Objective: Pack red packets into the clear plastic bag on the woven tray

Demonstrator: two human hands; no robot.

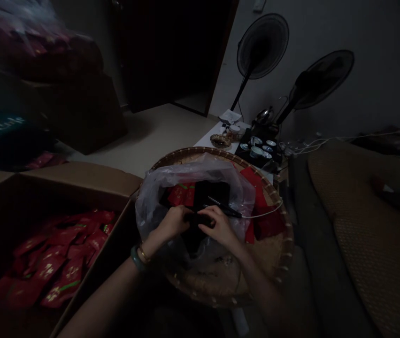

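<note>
My left hand, with a green bangle and a gold bracelet at the wrist, is closed at the fingertips on a black, soft-looking piece. Opposite it, my right hand pinches the same piece from the other side. Low light hides what exactly the piece is. Both hands are over a clear plastic bag, which lies open on a round woven tray. Inside the bag show small red packets and more black material. A black-handled tool with thin metal prongs and a white cord lies just beyond my right hand.
To the left stands an open cardboard box with several red packets. Red cloth lies on the tray's right. Behind are a low table with small cups and two fans. A woven seat is at right.
</note>
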